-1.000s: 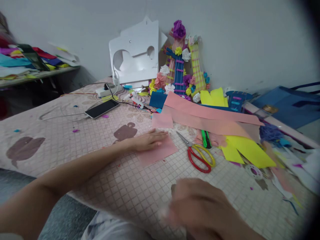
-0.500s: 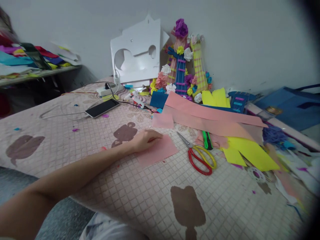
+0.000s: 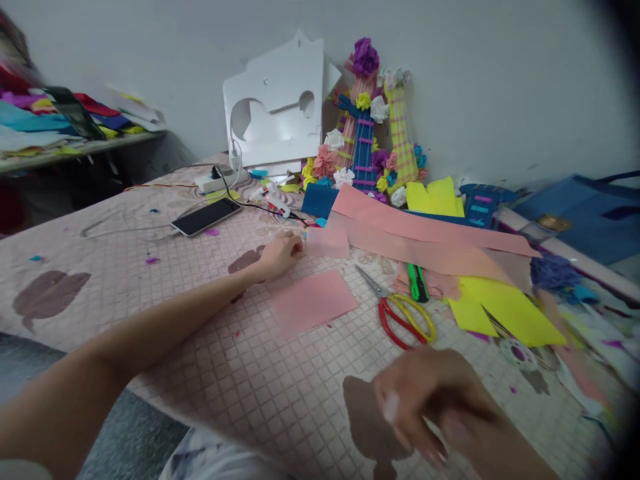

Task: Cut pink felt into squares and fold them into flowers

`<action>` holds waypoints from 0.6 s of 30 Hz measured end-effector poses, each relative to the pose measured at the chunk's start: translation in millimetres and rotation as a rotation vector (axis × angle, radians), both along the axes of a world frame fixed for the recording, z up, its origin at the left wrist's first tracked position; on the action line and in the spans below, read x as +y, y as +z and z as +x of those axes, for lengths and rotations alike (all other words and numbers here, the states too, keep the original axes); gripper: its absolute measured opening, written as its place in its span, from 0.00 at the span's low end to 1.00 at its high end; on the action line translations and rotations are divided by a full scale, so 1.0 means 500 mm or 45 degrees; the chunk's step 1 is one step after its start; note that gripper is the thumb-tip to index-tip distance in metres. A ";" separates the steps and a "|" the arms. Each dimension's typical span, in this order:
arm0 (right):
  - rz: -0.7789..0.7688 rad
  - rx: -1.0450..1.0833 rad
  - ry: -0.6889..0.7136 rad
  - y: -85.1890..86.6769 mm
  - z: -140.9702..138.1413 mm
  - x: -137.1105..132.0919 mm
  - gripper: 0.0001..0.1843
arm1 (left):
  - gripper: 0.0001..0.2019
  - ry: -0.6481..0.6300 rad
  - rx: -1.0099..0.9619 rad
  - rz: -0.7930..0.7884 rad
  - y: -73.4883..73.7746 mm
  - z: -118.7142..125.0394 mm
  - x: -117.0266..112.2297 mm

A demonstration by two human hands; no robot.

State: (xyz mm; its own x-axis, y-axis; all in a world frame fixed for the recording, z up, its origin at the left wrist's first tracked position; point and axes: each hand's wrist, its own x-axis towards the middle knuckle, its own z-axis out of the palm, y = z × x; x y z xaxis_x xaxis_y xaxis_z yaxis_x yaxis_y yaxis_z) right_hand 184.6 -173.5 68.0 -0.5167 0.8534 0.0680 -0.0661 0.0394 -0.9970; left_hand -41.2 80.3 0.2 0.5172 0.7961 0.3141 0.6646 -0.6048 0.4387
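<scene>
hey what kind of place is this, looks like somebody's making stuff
Probably a home craft corner. Cut sheets of pink paper and yellow paper lie on a quilted cover beside scissors, and finished paper-flower decorations lean against the wall.

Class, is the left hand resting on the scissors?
No, the left hand touches a small pink sheet, apart from the scissors.

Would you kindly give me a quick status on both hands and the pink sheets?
Left hand at the small pink sheet, grip unclear. Right hand blurred, low over the cloth, apparently empty. Larger pink sheet lies flat, untouched. Scissors beside it.
</scene>
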 end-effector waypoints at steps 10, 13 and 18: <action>-0.029 0.051 -0.392 -0.112 0.002 0.112 0.12 | 0.08 -0.384 0.066 -0.026 0.025 0.135 -0.032; 0.191 -0.435 -0.628 -0.117 -0.004 0.116 0.13 | 0.08 -0.523 0.146 -0.015 0.024 0.155 -0.038; 0.682 -1.076 -0.665 -0.124 -0.023 0.122 0.21 | 0.07 -0.545 0.237 0.064 0.024 0.158 -0.059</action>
State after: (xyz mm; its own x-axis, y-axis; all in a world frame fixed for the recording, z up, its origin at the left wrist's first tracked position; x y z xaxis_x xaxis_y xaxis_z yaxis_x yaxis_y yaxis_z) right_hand 172.9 -112.6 5.9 -0.1590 0.9443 0.2882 0.7716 0.3010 -0.5604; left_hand 37.9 51.0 12.4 0.8468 0.4852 0.2177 0.4156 -0.8592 0.2986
